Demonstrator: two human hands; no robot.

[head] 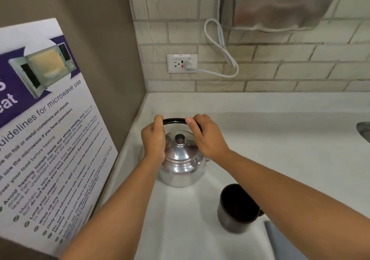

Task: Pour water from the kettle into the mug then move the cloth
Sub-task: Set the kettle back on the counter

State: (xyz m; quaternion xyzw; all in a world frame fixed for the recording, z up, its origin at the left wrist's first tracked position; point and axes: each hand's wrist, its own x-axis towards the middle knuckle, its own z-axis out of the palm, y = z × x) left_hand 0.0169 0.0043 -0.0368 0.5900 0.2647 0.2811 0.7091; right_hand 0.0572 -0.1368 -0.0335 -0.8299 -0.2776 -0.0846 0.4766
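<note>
A shiny metal kettle (180,167) with a black knob on its lid stands on the white counter (280,149) in the corner. Its black arched handle (175,121) is upright. My left hand (153,139) grips the handle's left end and my right hand (204,137) grips its right end. A dark mug (236,207) stands on the counter to the kettle's right and nearer to me, partly hidden by my right forearm. A grey-blue cloth (280,241) lies at the bottom right, mostly covered by that arm.
A microwave-guidelines poster (46,139) leans on the brown left wall. The tiled back wall carries a socket (182,63) with a white cord (222,47) and a steel dispenser (280,3) above. A sink edge (364,131) shows at the right.
</note>
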